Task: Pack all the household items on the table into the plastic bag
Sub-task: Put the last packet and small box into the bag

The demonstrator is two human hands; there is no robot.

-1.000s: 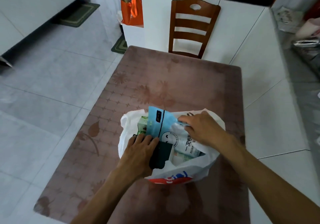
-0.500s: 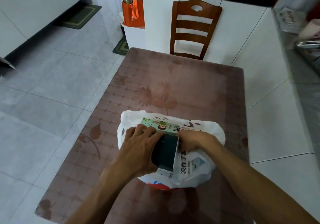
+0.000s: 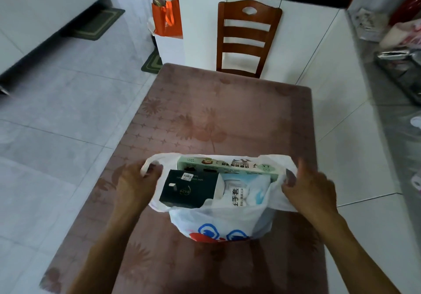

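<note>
My left hand (image 3: pixel 134 186) pinches the plastic bag (image 3: pixel 218 223) handle at nine o'clock, my right hand (image 3: pixel 307 189) its three o'clock handle; the packed bag sits between them on the desk (image 3: pixel 227 116).

A dusty mauve table cover (image 3: pixel 227 116) printed with darker leaf, flower and star motifs is seen. The thin white plastic bag (image 3: pixel 218 220) is marked with blue rings and a red patch. Inside it, a dark green rectangular box (image 3: pixel 186 191) with a white sticker, a pale green flat carton (image 3: pixel 227 165) and a white-and-light-blue soft packet (image 3: pixel 246 191) with black characters are shown. A reddish-brown slatted wooden chair (image 3: pixel 247 40) and an orange tote bag (image 3: pixel 167 13) are set against white cabinets.
</note>
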